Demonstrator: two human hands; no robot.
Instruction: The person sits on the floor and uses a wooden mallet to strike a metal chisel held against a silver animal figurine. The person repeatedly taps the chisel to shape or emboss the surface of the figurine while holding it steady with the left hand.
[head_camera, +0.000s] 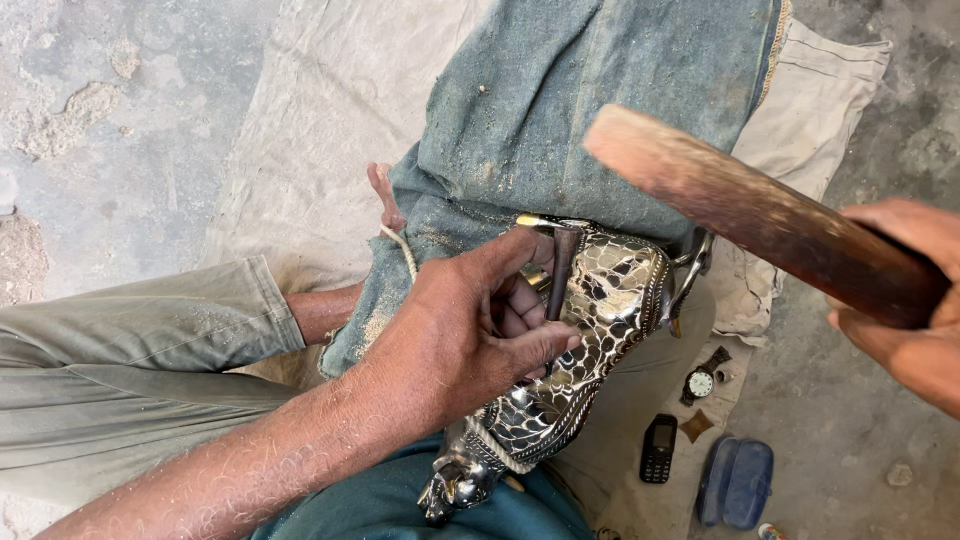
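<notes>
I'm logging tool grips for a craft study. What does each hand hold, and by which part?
The left hand pinches a dark metal punch by its lower shank against the shiny metal figure. The right hand grips a wooden mallet near its lower end.

A rough grey concrete floor (120, 110) was seen, pitted and patched toward ten o'clock. A pale canvas sheet (330, 110) was spread across it from twelve o'clock down to the centre. Even daylight was cast throughout. Cracked, dusty ground (860, 420) was shown at four o'clock.
</notes>
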